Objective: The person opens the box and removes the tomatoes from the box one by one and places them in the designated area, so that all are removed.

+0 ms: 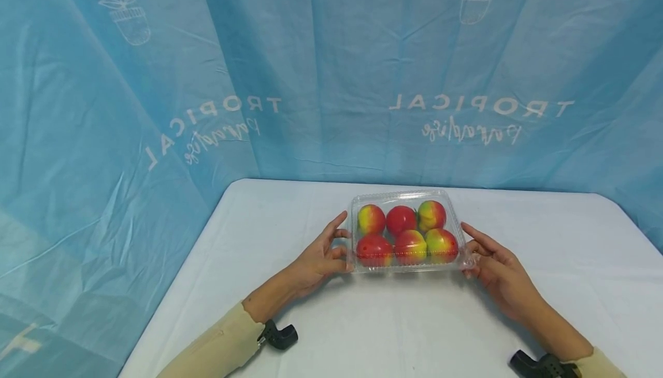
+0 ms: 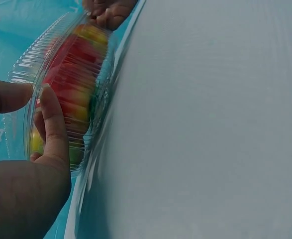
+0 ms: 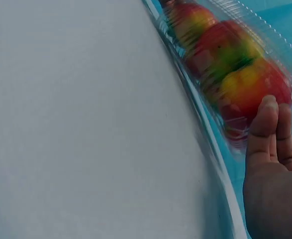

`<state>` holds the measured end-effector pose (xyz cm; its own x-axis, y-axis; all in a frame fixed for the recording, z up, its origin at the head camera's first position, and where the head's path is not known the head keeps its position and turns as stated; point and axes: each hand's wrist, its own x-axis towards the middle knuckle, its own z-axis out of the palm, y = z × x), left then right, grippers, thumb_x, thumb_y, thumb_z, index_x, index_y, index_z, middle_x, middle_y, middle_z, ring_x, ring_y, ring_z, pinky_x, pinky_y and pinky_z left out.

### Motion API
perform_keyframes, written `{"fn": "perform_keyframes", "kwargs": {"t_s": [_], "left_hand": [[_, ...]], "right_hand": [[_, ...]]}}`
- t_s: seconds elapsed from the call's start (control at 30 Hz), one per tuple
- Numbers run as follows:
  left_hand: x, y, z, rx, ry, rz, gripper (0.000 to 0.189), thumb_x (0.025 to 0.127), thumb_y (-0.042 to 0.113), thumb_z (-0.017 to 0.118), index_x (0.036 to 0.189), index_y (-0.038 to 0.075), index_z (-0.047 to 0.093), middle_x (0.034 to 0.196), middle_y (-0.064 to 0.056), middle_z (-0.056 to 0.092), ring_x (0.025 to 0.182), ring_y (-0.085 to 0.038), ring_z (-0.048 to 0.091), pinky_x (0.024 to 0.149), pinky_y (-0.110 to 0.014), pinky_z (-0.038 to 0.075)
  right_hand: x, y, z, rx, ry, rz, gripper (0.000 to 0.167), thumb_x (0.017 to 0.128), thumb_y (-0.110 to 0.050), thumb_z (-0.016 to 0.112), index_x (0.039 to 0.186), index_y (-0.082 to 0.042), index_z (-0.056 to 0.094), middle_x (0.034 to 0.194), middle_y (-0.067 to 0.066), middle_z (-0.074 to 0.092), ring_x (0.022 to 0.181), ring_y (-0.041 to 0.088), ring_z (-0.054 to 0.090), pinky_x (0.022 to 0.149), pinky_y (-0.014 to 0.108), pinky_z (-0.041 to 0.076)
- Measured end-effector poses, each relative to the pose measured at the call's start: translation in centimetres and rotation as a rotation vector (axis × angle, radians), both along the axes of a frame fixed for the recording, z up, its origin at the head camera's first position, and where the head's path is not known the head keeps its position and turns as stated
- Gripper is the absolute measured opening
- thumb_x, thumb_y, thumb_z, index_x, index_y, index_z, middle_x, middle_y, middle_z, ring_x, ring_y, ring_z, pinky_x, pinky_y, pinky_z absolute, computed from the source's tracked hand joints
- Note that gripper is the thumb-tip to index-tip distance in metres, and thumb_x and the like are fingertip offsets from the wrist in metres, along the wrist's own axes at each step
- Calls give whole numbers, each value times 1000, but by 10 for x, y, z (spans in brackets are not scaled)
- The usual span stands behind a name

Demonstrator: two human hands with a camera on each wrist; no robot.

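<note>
A clear plastic clamshell box (image 1: 357, 201) with a ridged rim holds several red and yellow fruits (image 1: 401, 220) that look like apples. My left hand (image 1: 318, 261) grips the box's left side, thumb low at the front corner and index finger stretched along the edge. At the opposite side, my right hand (image 1: 499, 277) pinches the front right corner between thumb and fingers, its index finger pointing up beside the rim. The lid lies over the fruits. Both wrist views show the box tilted in frame; whether it is off the table, I cannot tell.
A white cloth covers the table (image 1: 404, 326), whose far edge runs just behind the box. Blue curtains (image 1: 352, 79) with printed plants and mirrored lettering hang behind and to the left. Each wrist wears a dark camera mount (image 1: 279, 335).
</note>
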<state>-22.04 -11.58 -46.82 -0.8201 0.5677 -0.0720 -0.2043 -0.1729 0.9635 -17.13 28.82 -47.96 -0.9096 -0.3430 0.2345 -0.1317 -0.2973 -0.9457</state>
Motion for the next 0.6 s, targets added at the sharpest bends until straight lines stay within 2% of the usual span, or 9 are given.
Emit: {"fn": "perform_keyframes", "kwargs": {"t_s": [0.13, 0.27, 0.43, 0.6], "left_hand": [[0, 0, 0, 7, 10, 8, 112, 85, -13, 70, 171, 32, 14, 146, -7, 30, 101, -14, 59, 85, -26, 58], [0, 1, 0, 2, 20, 15, 111, 85, -13, 71, 171, 31, 15, 146, -8, 30, 102, -14, 58, 85, -26, 58], [0, 1, 1, -3, 25, 12, 112, 84, -13, 71, 170, 31, 15, 147, -8, 30, 105, -15, 58, 85, -26, 59], [1, 2, 1, -8, 21, 14, 113, 83, -14, 71, 170, 32, 16, 148, -9, 29, 105, -16, 58, 86, -27, 59]], "right_hand": [[-2, 4, 0, -70, -59, 66, 50, 109, 6, 29, 157, -2, 41, 125, 2, 63, 105, 13, 67, 92, 26, 59], [-5, 11, -2, -63, -136, 136, 39, 112, 1, 28, 142, -7, 52, 123, 4, 69, 105, 15, 72, 91, 28, 61], [-8, 18, -1, -61, -214, 210, 39, 113, 0, 30, 140, -11, 57, 112, 10, 79, 96, 18, 78, 83, 27, 63], [-9, 22, 0, -63, -214, 225, 40, 113, 4, 33, 139, -10, 60, 112, 9, 79, 97, 16, 78, 82, 25, 62]]}}
